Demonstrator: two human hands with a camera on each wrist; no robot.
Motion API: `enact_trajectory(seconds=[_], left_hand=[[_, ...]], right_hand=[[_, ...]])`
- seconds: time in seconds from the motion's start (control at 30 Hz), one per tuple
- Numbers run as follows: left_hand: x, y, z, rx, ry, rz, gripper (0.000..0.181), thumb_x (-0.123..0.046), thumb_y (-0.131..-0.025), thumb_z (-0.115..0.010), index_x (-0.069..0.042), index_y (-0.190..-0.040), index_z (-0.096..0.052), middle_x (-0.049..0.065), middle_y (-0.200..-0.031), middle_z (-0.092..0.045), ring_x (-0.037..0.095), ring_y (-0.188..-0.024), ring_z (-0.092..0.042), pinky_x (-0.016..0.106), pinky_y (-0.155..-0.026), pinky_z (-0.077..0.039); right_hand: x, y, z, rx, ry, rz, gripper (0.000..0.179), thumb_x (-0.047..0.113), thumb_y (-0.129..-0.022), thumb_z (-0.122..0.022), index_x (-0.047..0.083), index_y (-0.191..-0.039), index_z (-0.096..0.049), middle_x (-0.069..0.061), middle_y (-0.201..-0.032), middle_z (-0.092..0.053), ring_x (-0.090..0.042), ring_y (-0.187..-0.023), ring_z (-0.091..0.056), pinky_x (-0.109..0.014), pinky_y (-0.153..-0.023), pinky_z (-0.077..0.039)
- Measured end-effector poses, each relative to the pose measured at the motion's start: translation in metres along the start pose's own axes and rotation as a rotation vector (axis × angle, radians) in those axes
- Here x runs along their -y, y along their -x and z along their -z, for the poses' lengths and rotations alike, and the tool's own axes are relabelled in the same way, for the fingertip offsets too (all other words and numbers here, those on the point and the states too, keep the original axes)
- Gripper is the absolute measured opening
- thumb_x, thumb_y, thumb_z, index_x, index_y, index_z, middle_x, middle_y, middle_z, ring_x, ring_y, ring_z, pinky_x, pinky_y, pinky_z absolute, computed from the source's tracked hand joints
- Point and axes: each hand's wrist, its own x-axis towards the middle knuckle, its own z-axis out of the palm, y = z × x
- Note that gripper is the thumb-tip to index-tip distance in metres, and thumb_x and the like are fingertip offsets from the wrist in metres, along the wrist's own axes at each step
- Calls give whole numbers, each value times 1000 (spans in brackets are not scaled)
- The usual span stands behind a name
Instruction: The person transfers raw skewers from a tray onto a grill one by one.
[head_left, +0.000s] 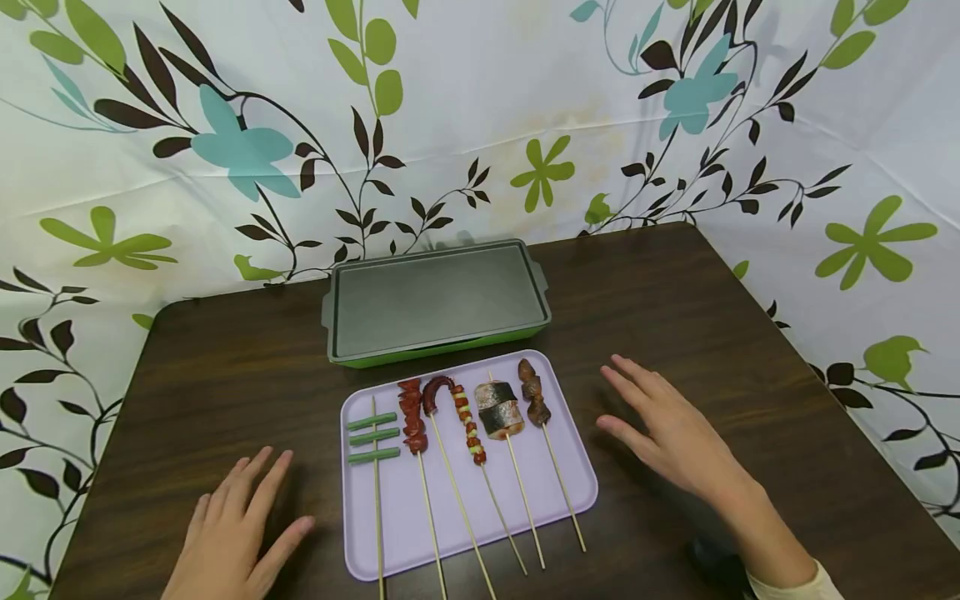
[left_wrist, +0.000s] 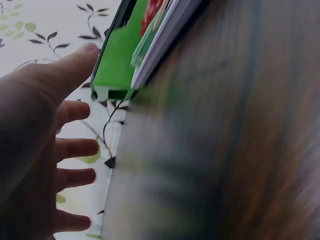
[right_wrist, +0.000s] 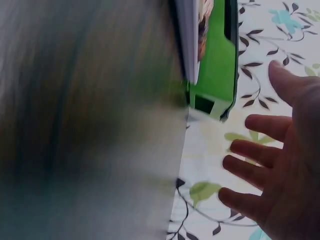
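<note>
A lilac tray point(head_left: 405, 521) lies on the table with several skewers on it, their sticks reaching past its near edge. From left to right they carry green bean-like pieces point(head_left: 374, 437), reddish meat chunks point(head_left: 412, 417), a curled tentacle point(head_left: 437, 390), small red and green pieces point(head_left: 469, 423), fish with dark skin point(head_left: 498, 408) and brown lumps point(head_left: 533, 392). To the left of the tray is my left hand point(head_left: 228, 537), fingers spread and holding nothing. On the other side, my right hand point(head_left: 671, 433) is likewise spread, apart from the tray.
Behind the tray stands a green tabletop grill point(head_left: 442, 346) with a flat dark grey plate point(head_left: 442, 300) on top. The dark wooden table point(head_left: 637, 292) meets a white curtain point(head_left: 465, 83) printed with leaves and flowers at the back and sides.
</note>
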Motion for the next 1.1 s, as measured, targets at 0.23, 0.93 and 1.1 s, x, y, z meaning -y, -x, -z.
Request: enact_trajectory(seconds=[0.23, 0.93, 1.1], left_hand=[[-20, 2, -11, 142, -22, -6, 85, -65, -83, -65, -23, -151, -37, 16, -143, -44, 46, -126, -42, 77, -84, -34], [-35, 8, -20, 172, -24, 7, 104, -84, -65, -63, -30, -150, -37, 10, -145, -42, 43, -130, -37, 78, -85, -32], [-37, 8, -21, 200, 1, 34, 105, -84, -64, -64, -34, -152, -34, 9, -147, -39, 43, -131, -35, 81, -84, -27]], right_hand=[[24, 0, -6, -31, -118, -32, 45, 38, -91, -70, 11, -127, -65, 0, -121, -64, -22, -105, -64, -45, -83, -53], [60, -1, -31, 254, -465, -245, 23, 34, -82, -79, 13, -89, -73, 16, -61, -59, -1, -51, -54, -24, -50, -44], [61, 1, -34, 269, -478, -237, 24, 31, -80, -81, 11, -90, -72, 16, -59, -59, -1, -50, -55, -24, -50, -44]])
